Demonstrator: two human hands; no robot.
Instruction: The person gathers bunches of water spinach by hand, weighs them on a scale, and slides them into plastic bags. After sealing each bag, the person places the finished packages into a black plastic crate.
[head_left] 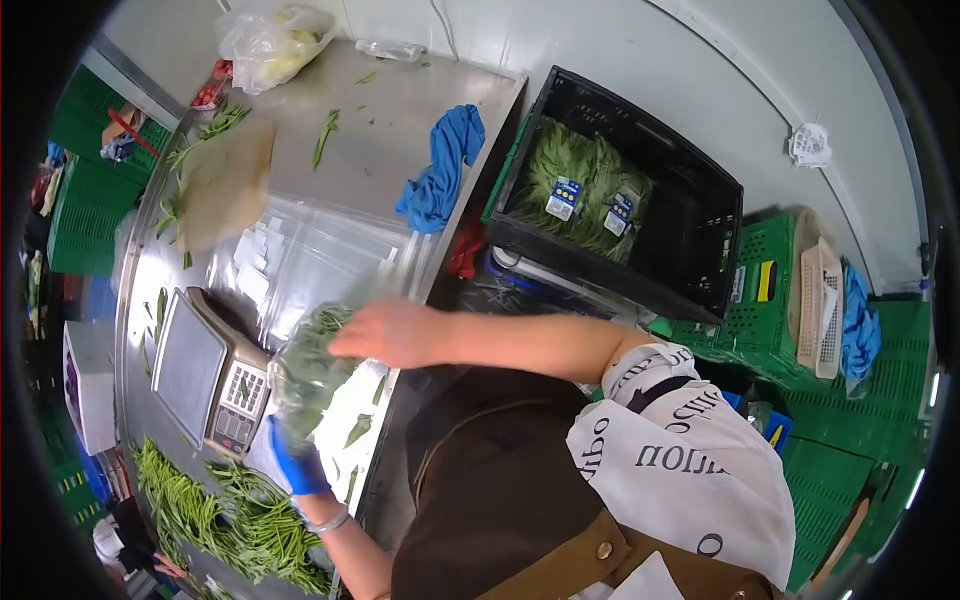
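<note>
A clear plastic bag of leafy greens (pixel 310 385) is between my two hands over the steel table. My left hand (pixel 297 458), in a blue glove, closes around its lower end; some of the fingers are hidden behind the plastic. At the upper end, my bare right hand (pixel 392 334) has its fingers closed on the greens, slightly smeared by motion. A weighing scale (pixel 235 395) with a keypad stands beside the bag. Loose long green stems (pixel 230 515) lie in heaps near my left hand. Behind the bag are clear plastic sheets or bags (pixel 340 250).
A black crate (pixel 690 215) at the upper right holds labelled packs of greens (pixel 585 190). A blue cloth (pixel 443 170) lies along the table's edge (pixel 500 115). A brown board (pixel 228 185) and white labels (pixel 255 260) are farther back. Green crates (pixel 745 270) stand at the right.
</note>
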